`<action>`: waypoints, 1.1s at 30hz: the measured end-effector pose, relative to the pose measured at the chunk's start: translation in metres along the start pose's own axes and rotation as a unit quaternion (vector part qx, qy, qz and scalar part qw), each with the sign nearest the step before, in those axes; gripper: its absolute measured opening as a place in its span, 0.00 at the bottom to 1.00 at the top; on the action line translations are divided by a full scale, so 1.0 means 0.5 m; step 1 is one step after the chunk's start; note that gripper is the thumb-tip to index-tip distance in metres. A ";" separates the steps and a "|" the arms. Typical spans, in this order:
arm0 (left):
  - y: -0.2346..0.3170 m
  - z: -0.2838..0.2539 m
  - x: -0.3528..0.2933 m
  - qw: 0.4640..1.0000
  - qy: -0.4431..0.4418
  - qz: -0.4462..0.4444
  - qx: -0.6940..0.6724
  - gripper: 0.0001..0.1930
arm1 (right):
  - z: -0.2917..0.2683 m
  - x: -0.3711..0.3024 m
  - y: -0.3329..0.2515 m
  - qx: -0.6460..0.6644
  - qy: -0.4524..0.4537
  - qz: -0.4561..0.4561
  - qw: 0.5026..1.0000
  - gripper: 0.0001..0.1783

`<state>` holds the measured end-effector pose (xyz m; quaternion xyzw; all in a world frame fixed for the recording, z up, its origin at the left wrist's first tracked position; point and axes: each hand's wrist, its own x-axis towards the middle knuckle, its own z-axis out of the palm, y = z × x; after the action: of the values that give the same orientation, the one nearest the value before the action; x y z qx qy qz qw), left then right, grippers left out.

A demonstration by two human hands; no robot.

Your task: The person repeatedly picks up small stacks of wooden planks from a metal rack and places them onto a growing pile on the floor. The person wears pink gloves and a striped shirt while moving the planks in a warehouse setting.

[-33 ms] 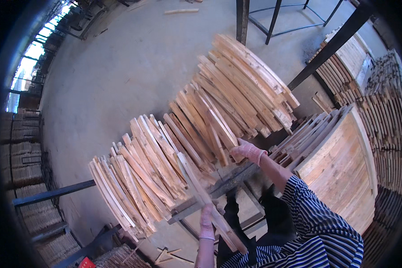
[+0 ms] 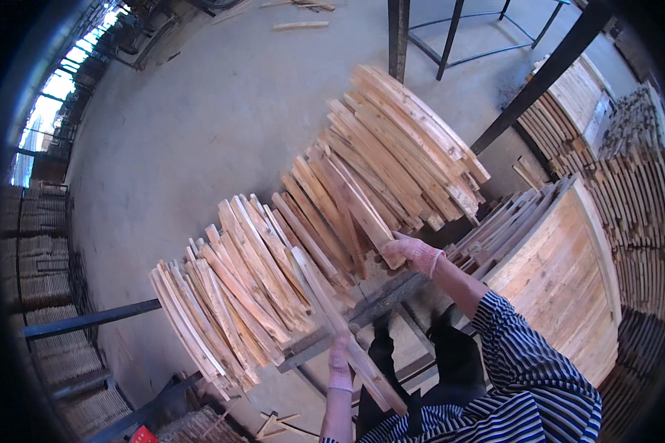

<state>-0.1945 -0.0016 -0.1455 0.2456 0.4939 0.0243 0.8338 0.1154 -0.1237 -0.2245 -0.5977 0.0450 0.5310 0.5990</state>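
Note:
My left hand (image 2: pixel 340 359), in a pinkish work glove, is closed around a long wooden strip (image 2: pixel 369 375). The strip slants from the near edge of the rack toward my body. My right hand (image 2: pixel 415 253), gloved the same way, grips the near end of another wooden strip (image 2: pixel 360 204), which lies on top of the row with its far end among the others. Between and beyond my hands, a long row of rough wooden strips (image 2: pixel 255 258) rests side by side on a dark metal rack (image 2: pixel 303 351). Some strips lie crooked over their neighbours.
To my right stands a stack of joined wooden panels (image 2: pixel 558 273), with more stacked boards (image 2: pixel 635 177) behind. A dark metal post (image 2: pixel 543 81) slants up at the far right, near a metal frame (image 2: pixel 488 59). Scrap pieces (image 2: pixel 277 424) lie on the floor below left.
The view has shifted slightly, showing a little more floor at the far side. Both hands keep their grip on the strips, which have hardly moved.

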 end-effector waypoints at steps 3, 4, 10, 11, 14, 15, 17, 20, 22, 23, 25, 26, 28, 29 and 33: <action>0.043 0.046 -0.001 0.997 -0.052 0.027 -0.050 0.21 | 0.033 -0.164 -0.062 0.017 -0.021 0.006 1.000 0.47; 0.056 0.066 -0.001 0.996 -0.067 0.022 -0.049 0.21 | 0.036 -0.219 -0.086 0.002 -0.028 0.015 1.000 0.49; 0.100 0.168 0.082 0.998 -0.016 0.058 -0.015 0.24 | 0.120 -0.587 -0.073 -0.416 0.064 -0.063 0.905 0.60; 0.126 0.191 0.081 0.996 -0.045 0.082 0.009 0.27 | 0.145 -0.640 -0.079 -0.470 0.061 -0.058 0.878 0.61; 0.141 0.279 0.059 0.985 -0.094 0.119 0.086 0.35 | 0.169 -0.730 -0.099 -0.501 0.083 0.033 0.861 0.62; 0.123 0.320 0.030 0.984 -0.078 0.113 0.115 0.35 | 0.161 -0.766 -0.103 -0.501 0.103 0.041 0.858 0.61; 0.109 0.398 -0.038 0.984 -0.096 0.089 0.119 0.38 | 0.128 -0.811 -0.078 -0.502 0.138 -0.023 0.854 0.60; 0.077 0.515 -0.102 0.950 -0.284 0.085 0.099 0.37 | 0.075 -0.870 -0.071 -0.401 0.219 -0.142 0.878 0.58; 0.027 0.607 -0.096 0.903 -0.423 0.029 0.073 0.38 | 0.039 -0.904 -0.122 -0.317 0.271 -0.188 0.889 0.55; -0.014 0.669 -0.127 0.881 -0.464 0.016 0.087 0.39 | 0.019 -0.919 -0.148 -0.283 0.298 -0.197 0.890 0.53; -0.082 0.779 -0.200 0.823 -0.556 -0.004 0.118 0.41 | -0.030 -0.954 -0.187 -0.288 0.376 -0.259 0.842 0.52; -0.103 0.817 -0.232 0.795 -0.591 -0.008 0.133 0.42 | -0.052 -0.990 -0.201 -0.263 0.395 -0.298 0.828 0.51; -0.120 0.887 -0.293 0.745 -0.648 0.000 0.158 0.43 | -0.086 -1.055 -0.228 -0.216 0.409 -0.374 0.804 0.51; -0.147 0.909 -0.309 0.730 -0.659 0.007 0.180 0.43 | -0.107 -1.083 -0.220 -0.196 0.413 -0.383 0.802 0.51; -0.214 0.948 -0.282 0.659 -0.664 0.104 0.338 0.39 | -0.205 -1.122 -0.171 -0.140 0.417 -0.432 0.787 0.52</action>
<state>0.1076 -0.3184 0.1080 0.5114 -0.2454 -0.2276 0.7915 -0.0084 -0.5049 0.1899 -0.7950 -0.0478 -0.0836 0.5989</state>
